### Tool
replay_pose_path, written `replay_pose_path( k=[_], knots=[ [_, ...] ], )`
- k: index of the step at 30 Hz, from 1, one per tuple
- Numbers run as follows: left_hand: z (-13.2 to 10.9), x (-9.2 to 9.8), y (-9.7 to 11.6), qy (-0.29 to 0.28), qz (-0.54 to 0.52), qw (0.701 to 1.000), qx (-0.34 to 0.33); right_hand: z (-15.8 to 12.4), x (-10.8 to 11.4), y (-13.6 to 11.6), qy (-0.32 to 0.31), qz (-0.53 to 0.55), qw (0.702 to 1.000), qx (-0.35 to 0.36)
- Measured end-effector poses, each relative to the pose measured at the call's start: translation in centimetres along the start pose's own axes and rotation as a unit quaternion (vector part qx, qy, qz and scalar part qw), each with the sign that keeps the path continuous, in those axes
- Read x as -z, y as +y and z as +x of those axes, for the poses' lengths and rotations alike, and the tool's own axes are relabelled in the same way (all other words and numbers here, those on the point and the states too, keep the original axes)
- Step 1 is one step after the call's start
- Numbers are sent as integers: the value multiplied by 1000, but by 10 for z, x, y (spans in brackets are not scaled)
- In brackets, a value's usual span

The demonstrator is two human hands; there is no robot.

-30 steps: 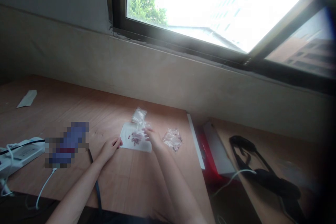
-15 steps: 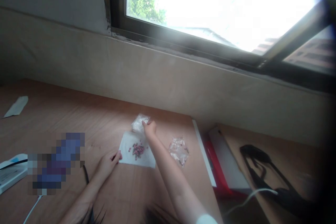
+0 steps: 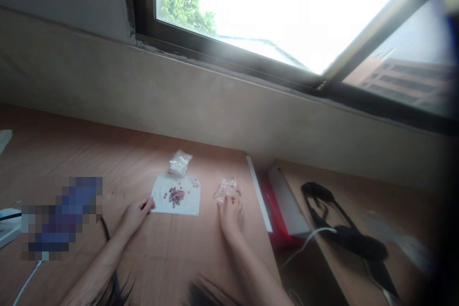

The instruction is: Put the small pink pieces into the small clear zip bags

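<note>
1. Resting at the left edge of the white sheet, the left hand is seen with fingers curled in; whether the edge is pinched or only pressed cannot be told.
2. Right hand is laid over the near part of the crinkled clear bag; fingertips are partly hidden, so whether anything is gripped cannot be told.
3. Hands are set well apart, with the sheet between them.
4. Small reddish pieces, some dark ones mixed in, are heaped near the sheet's middle; a few are scattered round the heap, and paler ones are grouped at its far right corner.
5. Dark bits are also seen at the crinkled clear bag; inside or on top is unclear.
6. Second clear bag is placed at the sheet's far edge, left of centre; contact is unclear.
7. All this is borne by the wooden table.
8. Far left: pixelated object, with white cable at its near end.
9. Right of the table: red item and black object are seen, the latter laid on another wooden surface.
</note>
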State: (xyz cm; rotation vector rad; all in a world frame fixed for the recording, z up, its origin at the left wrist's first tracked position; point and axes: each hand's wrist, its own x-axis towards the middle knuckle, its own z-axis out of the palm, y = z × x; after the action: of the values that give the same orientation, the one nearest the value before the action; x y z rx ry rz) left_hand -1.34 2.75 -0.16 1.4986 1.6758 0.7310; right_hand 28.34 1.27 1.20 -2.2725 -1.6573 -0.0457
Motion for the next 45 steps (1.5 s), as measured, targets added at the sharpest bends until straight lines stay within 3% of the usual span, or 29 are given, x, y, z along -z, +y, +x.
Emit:
replay_pose_path(
  k=[4,9,11,15,18,22,29,31,34,36,41,45],
  knots=[
    [-1,1,0,-7,-30,1000,3,-12,10,18,-25,60,998,17],
    [-5,10,11,-48,-73,996,34,-4,34,9,-22,223,974,-26],
    [-10,17,28,-56,-78,995,27,-5,44,-3,-51,313,948,-20],
    [-24,26,77,-29,-100,992,-67,-15,58,-37,-152,477,866,13],
    [-29,24,107,-77,-99,980,-156,-21,58,-62,-202,507,837,34],
    [-27,19,122,-165,-54,962,-212,-19,52,-83,-220,496,837,68],
    [-27,29,125,-217,-51,955,-197,-5,48,-85,-233,460,851,101],
    [-26,31,128,-233,-54,953,-184,-4,50,-85,-191,422,880,103],
    [-20,30,132,-229,-54,957,-171,-5,60,-88,-67,356,928,93],
    [-14,28,135,-219,-47,960,-170,-6,67,-92,-37,344,934,94],
    [0,23,136,-221,-31,960,-171,-7,67,-104,-196,398,888,124],
    [7,18,136,-225,-31,960,-161,-3,57,-109,-231,405,878,107]
  ],
)
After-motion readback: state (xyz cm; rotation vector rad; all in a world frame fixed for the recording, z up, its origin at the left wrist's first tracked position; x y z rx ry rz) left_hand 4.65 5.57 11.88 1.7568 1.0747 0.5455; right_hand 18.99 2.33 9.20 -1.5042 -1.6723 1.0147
